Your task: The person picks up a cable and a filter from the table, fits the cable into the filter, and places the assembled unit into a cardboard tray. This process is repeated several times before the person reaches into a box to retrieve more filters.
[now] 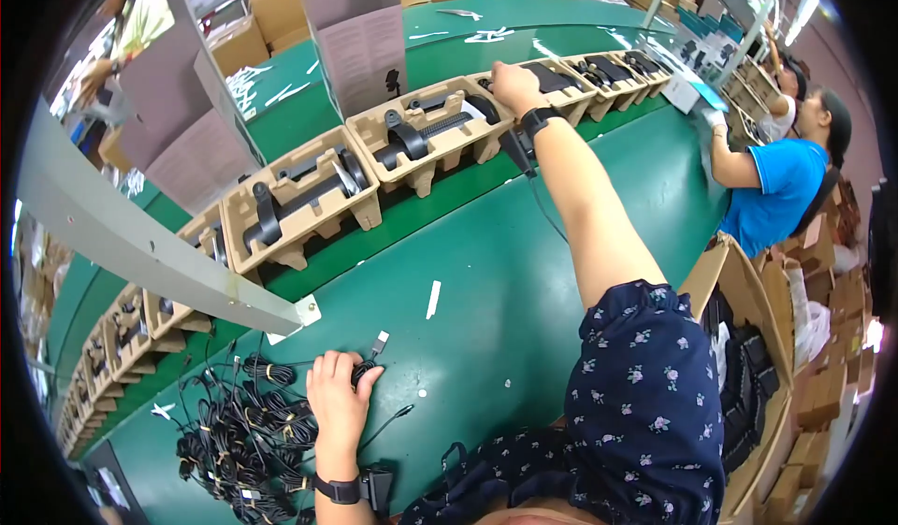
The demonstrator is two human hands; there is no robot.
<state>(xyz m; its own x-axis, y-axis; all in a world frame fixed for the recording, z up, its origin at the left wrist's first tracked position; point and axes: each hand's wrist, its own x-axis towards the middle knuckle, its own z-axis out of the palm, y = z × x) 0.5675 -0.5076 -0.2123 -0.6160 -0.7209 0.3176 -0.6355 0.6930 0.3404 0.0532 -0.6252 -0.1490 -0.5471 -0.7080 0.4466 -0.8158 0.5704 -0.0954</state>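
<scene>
My left hand (339,399) is closed round a coiled black USB cable (363,372) on the green table, its light-coloured plug sticking out past my fingers. Just beside it lies a tangled pile of bundled black cables (248,431). My right arm stretches far forward, and my right hand (514,87) dips with curled fingers over a moulded brown cardboard tray (572,107) that holds black parts. Whatever those fingertips grip is hidden. To the left of that hand, another cardboard tray (412,172) carries a black handle-like device (404,137) and other black parts.
Filled trays (304,198) run along the green conveyor. A grey metal post (168,254) slants across the left. At right stands an open carton (781,375) of black items. A person in blue (781,184) works farther right. White strips (433,301) lie on the table.
</scene>
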